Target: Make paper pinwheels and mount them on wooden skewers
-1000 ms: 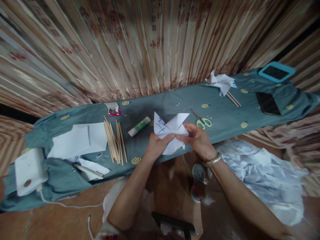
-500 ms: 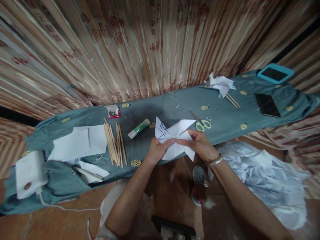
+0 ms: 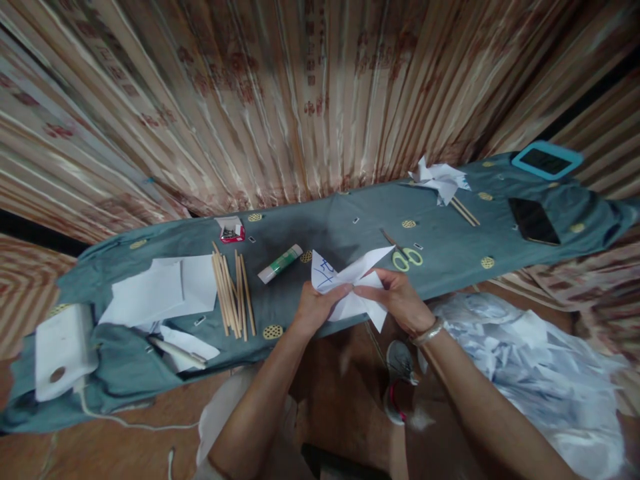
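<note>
A white paper pinwheel point(image 3: 367, 261) with blue pen marks on its left blade is held between my two hands, over the table's front edge. My left hand point(image 3: 316, 305) grips its left side, thumb pressed at the centre. From the right, my right hand point(image 3: 397, 299) pinches it, its thumb meeting the other at the middle. The fingers behind the paper are hidden. Just beyond lie scissors point(image 3: 407, 259) with light green handles. To the left rests a green and white glue stick point(image 3: 280, 264).
Wooden sticks point(image 3: 233, 293), paper sheets point(image 3: 150, 290), a small red box point(image 3: 232, 231) and a white power device point(image 3: 65, 353) occupy the left. Finished pinwheels point(image 3: 443, 180), a phone point(image 3: 534, 220) and a blue-framed device point(image 3: 547, 160) lie right. A bag of paper scraps point(image 3: 530, 373) stands below.
The view has shifted slightly, so the table sits a little lower in the picture. Both hands keep hold of the pinwheel, which has tilted a little; the thumbs stay at its centre.
</note>
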`<state>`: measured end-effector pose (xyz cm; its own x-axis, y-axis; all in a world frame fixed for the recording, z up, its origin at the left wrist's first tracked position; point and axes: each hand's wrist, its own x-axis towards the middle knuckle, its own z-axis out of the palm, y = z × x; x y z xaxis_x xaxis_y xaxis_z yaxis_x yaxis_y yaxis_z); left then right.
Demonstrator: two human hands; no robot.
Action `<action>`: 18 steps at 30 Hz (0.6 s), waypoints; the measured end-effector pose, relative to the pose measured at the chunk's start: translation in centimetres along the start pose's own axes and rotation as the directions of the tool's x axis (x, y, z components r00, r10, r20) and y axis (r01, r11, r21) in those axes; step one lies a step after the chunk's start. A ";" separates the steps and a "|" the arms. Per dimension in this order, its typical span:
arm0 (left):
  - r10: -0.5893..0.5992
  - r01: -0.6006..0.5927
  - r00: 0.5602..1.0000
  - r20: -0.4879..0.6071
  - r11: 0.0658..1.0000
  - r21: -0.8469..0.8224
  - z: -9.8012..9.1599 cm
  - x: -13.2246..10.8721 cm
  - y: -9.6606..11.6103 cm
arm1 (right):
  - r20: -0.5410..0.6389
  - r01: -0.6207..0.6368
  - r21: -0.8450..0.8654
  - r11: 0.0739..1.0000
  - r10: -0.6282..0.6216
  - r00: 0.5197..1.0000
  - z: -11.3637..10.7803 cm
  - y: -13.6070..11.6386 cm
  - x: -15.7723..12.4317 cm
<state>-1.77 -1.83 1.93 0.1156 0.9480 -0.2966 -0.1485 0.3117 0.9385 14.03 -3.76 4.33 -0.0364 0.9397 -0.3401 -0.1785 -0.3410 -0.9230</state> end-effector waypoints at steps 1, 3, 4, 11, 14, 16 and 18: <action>0.004 -0.004 1.000 0.002 1.000 0.004 0.0 0.0 0.1 | 0.001 0.005 -0.001 1.000 -0.005 1.000 0.0 0.0 0.0; 0.006 -0.006 1.000 -0.002 1.000 0.013 0.0 0.0 0.1 | -0.001 0.005 0.004 1.000 -0.005 1.000 0.0 0.1 0.0; 0.003 -0.003 1.000 -0.007 1.000 0.017 0.0 0.0 0.1 | 0.001 -0.001 0.009 1.000 0.001 1.000 -0.1 0.2 0.0; -0.019 0.019 1.000 -0.016 1.000 -0.001 0.1 0.0 0.1 | 0.013 -0.039 0.037 0.999 0.038 0.999 -0.1 0.4 0.2; -0.013 0.012 1.000 -0.013 0.999 -0.042 0.1 0.1 0.2 | 0.015 -0.041 0.051 0.998 0.040 0.999 0.0 0.3 0.1; -0.007 0.007 1.000 -0.008 0.998 -0.062 0.2 0.1 0.3 | 0.023 -0.039 0.062 0.997 0.037 0.999 0.1 0.2 0.1; -0.006 0.005 1.000 -0.008 0.997 -0.077 0.3 0.0 0.4 | 0.034 -0.043 0.074 0.996 0.041 0.999 0.2 0.2 0.0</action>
<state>-1.55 -1.71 2.32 0.1087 0.9466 -0.3034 -0.2233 0.3207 0.9205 13.84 -3.79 4.20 -0.0769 0.9255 -0.3710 -0.2488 -0.3781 -0.8917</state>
